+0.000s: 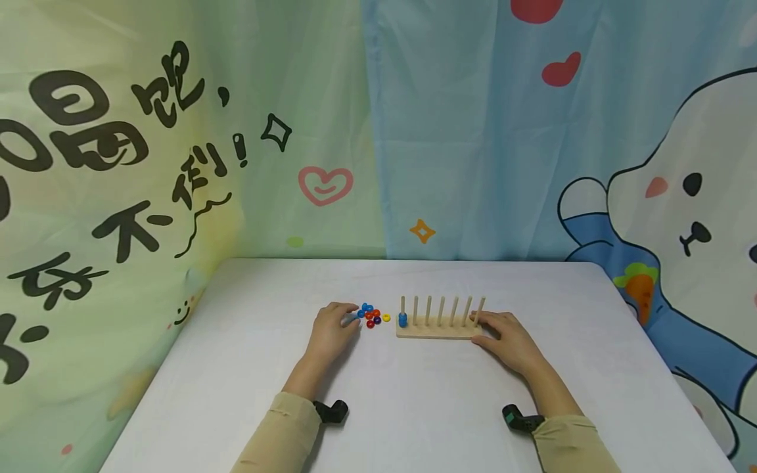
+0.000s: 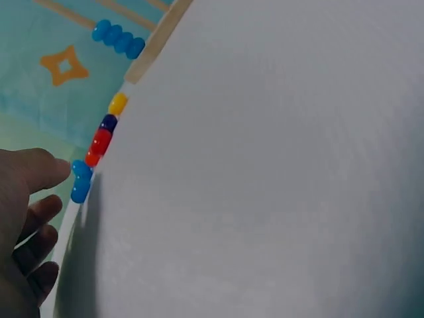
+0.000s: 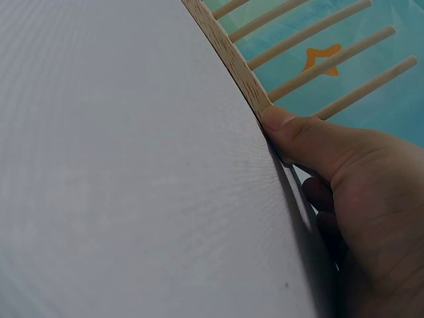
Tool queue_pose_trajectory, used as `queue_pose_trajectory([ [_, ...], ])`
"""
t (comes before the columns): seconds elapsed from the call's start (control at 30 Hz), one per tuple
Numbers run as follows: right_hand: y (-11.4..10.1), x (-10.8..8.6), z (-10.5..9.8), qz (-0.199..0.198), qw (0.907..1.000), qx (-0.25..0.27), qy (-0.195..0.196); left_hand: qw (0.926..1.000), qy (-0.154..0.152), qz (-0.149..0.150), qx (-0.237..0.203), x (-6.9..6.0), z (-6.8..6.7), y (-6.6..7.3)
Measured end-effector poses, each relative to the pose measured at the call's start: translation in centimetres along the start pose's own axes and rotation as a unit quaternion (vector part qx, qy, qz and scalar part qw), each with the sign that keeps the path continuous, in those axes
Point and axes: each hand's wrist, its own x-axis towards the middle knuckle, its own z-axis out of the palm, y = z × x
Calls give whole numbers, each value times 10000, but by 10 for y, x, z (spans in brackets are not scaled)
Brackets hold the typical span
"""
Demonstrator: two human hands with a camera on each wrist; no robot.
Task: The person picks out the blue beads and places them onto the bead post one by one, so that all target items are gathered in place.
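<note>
A wooden peg board (image 1: pixel 440 333) with a row of upright pegs stands on the table, several blue beads (image 1: pixel 403 320) stacked on its leftmost peg. My right hand (image 1: pixel 508 340) grips the board's right end; in the right wrist view the thumb (image 3: pixel 281 122) lies against the base's front edge, other fingers partly hidden behind. Left of the board lies a loose cluster of blue, red, orange and purple beads (image 1: pixel 369 315), with a yellow bead (image 1: pixel 387 317) at its right. Beside that cluster is my left hand (image 1: pixel 332 332), thumb and fingers apart, nothing seen between them.
A white cloth covers the table (image 1: pixel 414 401). Behind it hangs a printed curtain (image 1: pixel 437 131) with hearts, lettering and a cartoon animal. Each wrist wears a black device, one on the left (image 1: pixel 332 412) and one on the right (image 1: pixel 522 419).
</note>
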Motion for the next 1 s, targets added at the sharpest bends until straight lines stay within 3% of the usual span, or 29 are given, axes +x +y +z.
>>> queue_pose_trajectory([
  [0.27,0,-1,0,36,10000,9,5,9992,54,-14,395,-1,5,-7],
  [0.73,-1,-1,-1,-10,10000,50,-14,9981,413,-88,447,-4,12,-9],
  [1.0,-1,-1,-1,19,10000,55,10,9988,447,-87,204,-4,13,-11],
])
